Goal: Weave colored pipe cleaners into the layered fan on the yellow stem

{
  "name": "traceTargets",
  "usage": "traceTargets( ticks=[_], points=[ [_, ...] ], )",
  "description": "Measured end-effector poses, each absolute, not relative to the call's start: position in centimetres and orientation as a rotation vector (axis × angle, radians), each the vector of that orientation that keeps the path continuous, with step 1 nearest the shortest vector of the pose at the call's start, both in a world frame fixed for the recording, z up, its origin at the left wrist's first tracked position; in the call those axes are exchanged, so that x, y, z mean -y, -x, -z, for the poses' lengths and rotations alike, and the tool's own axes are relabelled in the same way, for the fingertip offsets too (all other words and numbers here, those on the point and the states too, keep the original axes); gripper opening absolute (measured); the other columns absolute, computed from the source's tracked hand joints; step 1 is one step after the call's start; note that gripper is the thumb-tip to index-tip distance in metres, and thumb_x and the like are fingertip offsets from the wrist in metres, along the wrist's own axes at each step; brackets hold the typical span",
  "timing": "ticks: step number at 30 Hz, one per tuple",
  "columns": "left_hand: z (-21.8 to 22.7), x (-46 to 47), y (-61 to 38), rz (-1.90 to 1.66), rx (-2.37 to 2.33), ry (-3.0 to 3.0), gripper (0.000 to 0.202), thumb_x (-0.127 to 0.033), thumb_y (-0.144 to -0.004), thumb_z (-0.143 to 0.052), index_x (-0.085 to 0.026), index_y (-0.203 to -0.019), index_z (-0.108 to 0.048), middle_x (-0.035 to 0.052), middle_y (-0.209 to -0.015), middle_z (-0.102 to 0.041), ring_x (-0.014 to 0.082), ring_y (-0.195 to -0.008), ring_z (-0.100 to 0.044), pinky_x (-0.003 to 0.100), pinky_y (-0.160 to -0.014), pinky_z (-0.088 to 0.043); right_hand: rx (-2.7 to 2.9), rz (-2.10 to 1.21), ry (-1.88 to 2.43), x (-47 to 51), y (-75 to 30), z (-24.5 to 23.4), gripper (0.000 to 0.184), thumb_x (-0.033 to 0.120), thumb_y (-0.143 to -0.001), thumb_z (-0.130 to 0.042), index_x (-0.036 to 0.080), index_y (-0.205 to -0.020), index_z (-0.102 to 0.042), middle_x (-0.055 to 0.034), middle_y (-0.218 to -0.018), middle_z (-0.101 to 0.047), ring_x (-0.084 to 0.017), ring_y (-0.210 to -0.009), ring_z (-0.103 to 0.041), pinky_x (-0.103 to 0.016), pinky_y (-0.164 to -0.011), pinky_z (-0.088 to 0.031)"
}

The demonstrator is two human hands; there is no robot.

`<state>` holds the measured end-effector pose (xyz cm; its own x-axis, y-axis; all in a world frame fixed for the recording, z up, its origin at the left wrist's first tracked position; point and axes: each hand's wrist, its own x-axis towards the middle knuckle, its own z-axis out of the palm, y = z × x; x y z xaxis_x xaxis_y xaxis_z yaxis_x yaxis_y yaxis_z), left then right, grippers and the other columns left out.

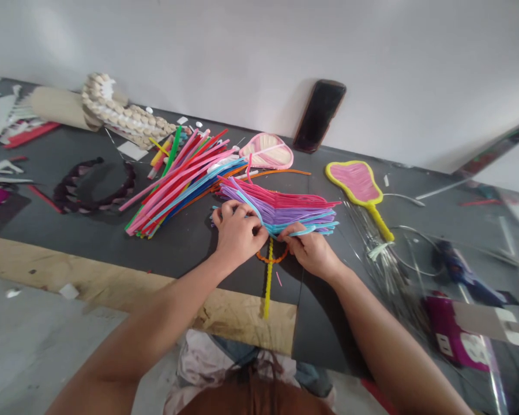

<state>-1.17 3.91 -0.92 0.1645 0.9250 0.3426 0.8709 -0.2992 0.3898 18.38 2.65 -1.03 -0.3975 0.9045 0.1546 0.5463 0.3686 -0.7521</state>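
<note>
My left hand (237, 230) and my right hand (310, 249) are both closed on a fan-shaped bundle of bent straws (285, 208) in purple, pink and light blue, lying on the dark mat (185, 248). The left fingers pinch the bundle's near left edge. The right fingers pinch a light blue straw at its near side. Between the hands a yellow stick handle (268, 276) with an orange loop (271, 258) runs toward me from under the bundle.
A heap of loose coloured straws (181, 178) lies to the left. A finished yellow-rimmed pink fan (360, 184) and a pink fan (267, 152) lie behind. A phone (319, 115) leans on the wall. A glue gun (462, 271) and thin sticks sit right.
</note>
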Motion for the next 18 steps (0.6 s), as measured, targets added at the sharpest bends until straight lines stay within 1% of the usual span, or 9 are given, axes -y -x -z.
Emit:
traceTargets(
  ticks=[4,7,9,12,14,16,18],
  points=[
    [0.7,-4.1,1.4,-0.795,-1.796,-2.365,0.021,-0.031,-0.077,-0.068,-0.022,-0.059,-0.068,0.0080,-0.085,-0.066,0.0332,-0.109,-0.044,0.056,-0.089,-0.031,2.127,-0.780,1.220,-2.7,-18.3,1.1,0.016,0.025,-0.095,-0.042,0.022,-0.090,-0.057,-0.0025,-0.081,-0.067,-0.013,-0.059,-0.060,-0.025,-0.059,-0.047],
    [-0.3,-3.9,2.1,-0.852,-1.760,-2.479,0.035,-0.038,-0.079,-0.069,-0.020,-0.050,-0.060,0.0061,-0.076,-0.066,0.0313,-0.107,-0.047,0.054,-0.090,-0.030,2.139,-0.784,1.194,-2.8,-18.2,1.2,0.016,0.023,-0.094,-0.042,0.022,-0.090,-0.057,-0.0017,-0.077,-0.066,-0.013,-0.059,-0.060,-0.025,-0.060,-0.047],
    [-1.5,-3.2,2.6,-0.965,-1.688,-2.593,0.039,-0.037,-0.081,-0.068,-0.019,-0.049,-0.055,0.0037,-0.073,-0.067,0.0279,-0.103,-0.051,0.052,-0.090,-0.031,2.137,-0.783,1.163,-2.8,-18.2,1.3,0.014,0.022,-0.094,-0.043,0.022,-0.091,-0.056,-0.0007,-0.074,-0.065,-0.013,-0.059,-0.059,-0.024,-0.060,-0.046],
    [-3.2,-1.4,3.0,-1.128,-1.418,-2.800,0.032,-0.033,-0.084,-0.066,-0.021,-0.057,-0.055,-0.0008,-0.071,-0.069,0.0219,-0.091,-0.054,0.046,-0.087,-0.033,2.130,-0.757,1.127,-2.8,-18.2,1.4,0.011,0.021,-0.094,-0.045,0.022,-0.091,-0.056,-0.0007,-0.074,-0.066,-0.013,-0.063,-0.061,-0.023,-0.060,-0.045],
    [-3.8,0.0,2.9,-1.110,-1.174,-2.929,0.023,-0.032,-0.084,-0.067,-0.024,-0.064,-0.058,-0.0037,-0.072,-0.070,0.0188,-0.086,-0.055,0.044,-0.086,-0.033,2.123,-0.751,1.132,-2.9,-18.2,1.5,0.011,0.020,-0.094,-0.045,0.022,-0.092,-0.055,-0.0009,-0.076,-0.067,-0.014,-0.066,-0.062,-0.023,-0.061,-0.046],
    [-3.8,1.0,2.5,-1.075,-0.971,-3.030,0.014,-0.031,-0.085,-0.067,-0.027,-0.072,-0.062,-0.0062,-0.079,-0.072,0.0165,-0.085,-0.056,0.041,-0.087,-0.034,2.112,-0.764,1.148,-2.9,-18.2,1.7,0.011,0.019,-0.094,-0.045,0.022,-0.092,-0.055,-0.0006,-0.076,-0.067,-0.013,-0.066,-0.063,-0.022,-0.062,-0.046],
    [-3.1,1.2,2.0,-1.005,-0.891,-3.101,0.003,-0.027,-0.087,-0.065,-0.030,-0.085,-0.065,-0.0064,-0.092,-0.074,0.0157,-0.089,-0.058,0.039,-0.089,-0.034,2.097,-0.779,1.155,-2.9,-18.2,1.9,0.011,0.018,-0.094,-0.045,0.022,-0.092,-0.055,-0.0004,-0.076,-0.067,-0.013,-0.066,-0.063,-0.022,-0.062,-0.046]
  ],
)
